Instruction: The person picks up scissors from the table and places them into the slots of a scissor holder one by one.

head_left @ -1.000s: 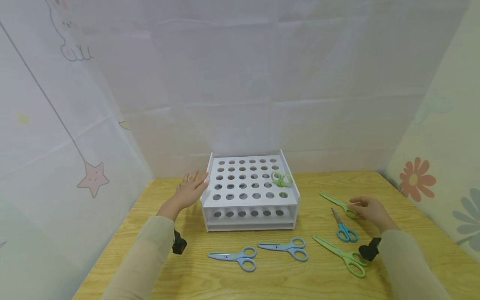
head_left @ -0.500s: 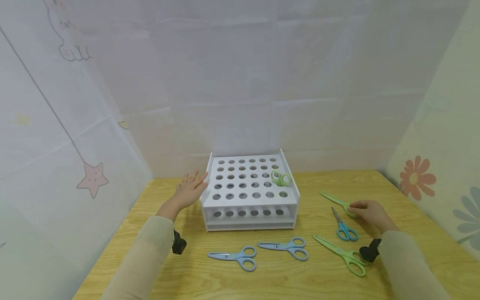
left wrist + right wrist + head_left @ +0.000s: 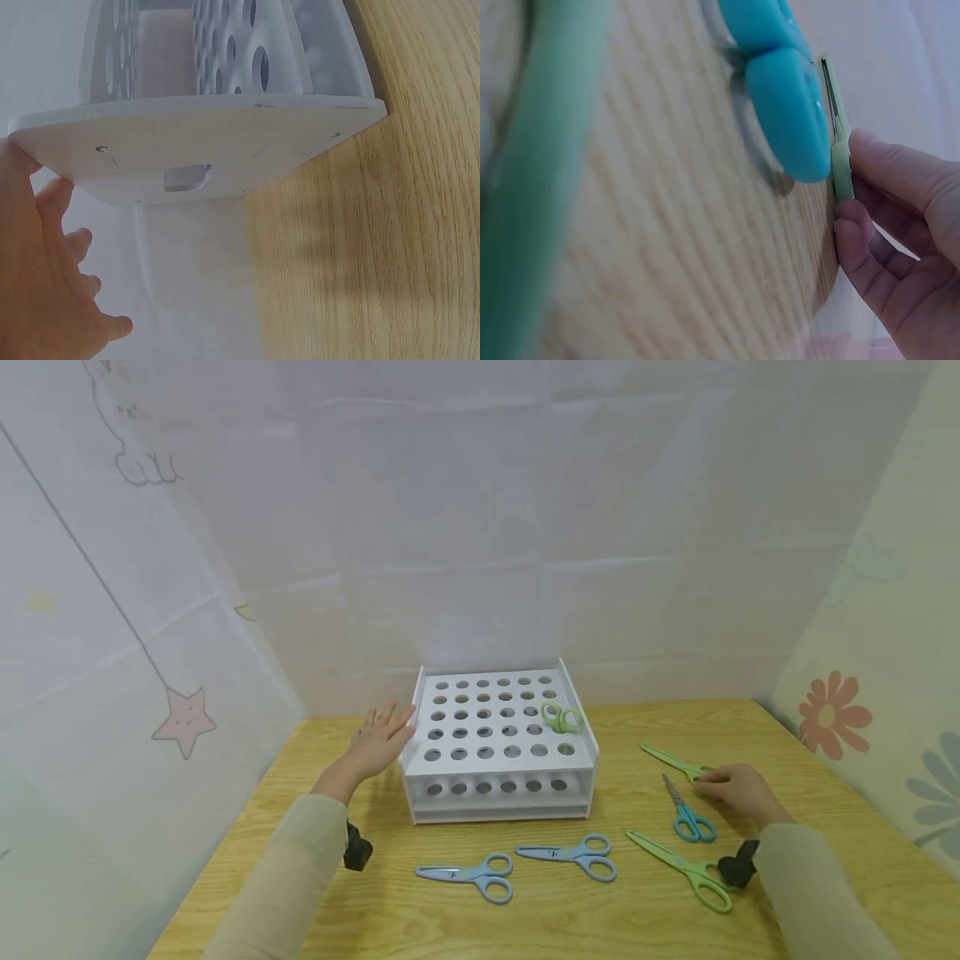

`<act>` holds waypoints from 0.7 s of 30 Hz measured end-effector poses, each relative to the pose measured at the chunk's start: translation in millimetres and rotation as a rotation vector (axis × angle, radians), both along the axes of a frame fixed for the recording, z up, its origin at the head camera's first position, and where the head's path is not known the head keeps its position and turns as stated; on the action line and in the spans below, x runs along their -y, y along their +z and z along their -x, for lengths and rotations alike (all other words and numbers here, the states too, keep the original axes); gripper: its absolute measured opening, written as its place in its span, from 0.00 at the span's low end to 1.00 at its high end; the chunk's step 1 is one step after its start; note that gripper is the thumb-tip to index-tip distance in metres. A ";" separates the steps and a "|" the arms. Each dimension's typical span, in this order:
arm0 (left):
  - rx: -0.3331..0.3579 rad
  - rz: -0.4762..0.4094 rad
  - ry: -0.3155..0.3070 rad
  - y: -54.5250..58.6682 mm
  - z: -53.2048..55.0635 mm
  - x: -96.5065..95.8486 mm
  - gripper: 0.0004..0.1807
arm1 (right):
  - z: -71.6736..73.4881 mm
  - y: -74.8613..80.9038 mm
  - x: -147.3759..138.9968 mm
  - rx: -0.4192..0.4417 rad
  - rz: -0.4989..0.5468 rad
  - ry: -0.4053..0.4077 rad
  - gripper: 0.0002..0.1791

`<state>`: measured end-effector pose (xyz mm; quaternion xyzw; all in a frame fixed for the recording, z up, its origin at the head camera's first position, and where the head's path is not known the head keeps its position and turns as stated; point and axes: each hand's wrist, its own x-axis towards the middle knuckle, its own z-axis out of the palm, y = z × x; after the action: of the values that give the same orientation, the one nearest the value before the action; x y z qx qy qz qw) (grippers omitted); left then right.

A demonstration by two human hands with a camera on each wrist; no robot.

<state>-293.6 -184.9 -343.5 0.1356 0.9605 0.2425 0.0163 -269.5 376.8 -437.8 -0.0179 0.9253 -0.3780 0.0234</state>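
Though near the pinched green scissors (image 3: 675,762) — teal scissors (image 3: 683,813), apart.

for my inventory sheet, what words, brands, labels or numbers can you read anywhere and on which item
No text can be read for certain.
Light blue scissors further left: dark marks, too small to read.
Light blue scissors further right: dark marks, too small to read.
White rack: no readable label.

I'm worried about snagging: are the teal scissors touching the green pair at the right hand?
Apart: the head view shows tabletop between the teal scissors and the green scissors at the right hand.
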 end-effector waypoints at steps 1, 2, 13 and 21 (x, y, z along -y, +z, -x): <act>0.000 0.001 0.000 -0.2 -0.1 0.2 0.30 | -0.8 0.0 0.6 -0.003 -0.002 0.007 0.18; 0.000 0.000 0.001 -0.4 0.0 0.2 0.30 | -1.2 -0.3 1.0 -0.005 0.000 0.008 0.18; 0.000 -0.002 -0.003 -0.9 0.7 0.7 0.30 | -0.4 -1.0 3.4 -0.071 -0.069 0.026 0.13; 0.005 0.002 -0.006 -0.8 1.2 1.0 0.30 | 1.4 -4.5 4.3 -0.120 -0.133 0.034 0.11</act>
<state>-294.8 -186.0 -344.2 0.1381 0.9603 0.2418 0.0194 -270.9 372.5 -442.3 -0.0545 0.9477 -0.3135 -0.0245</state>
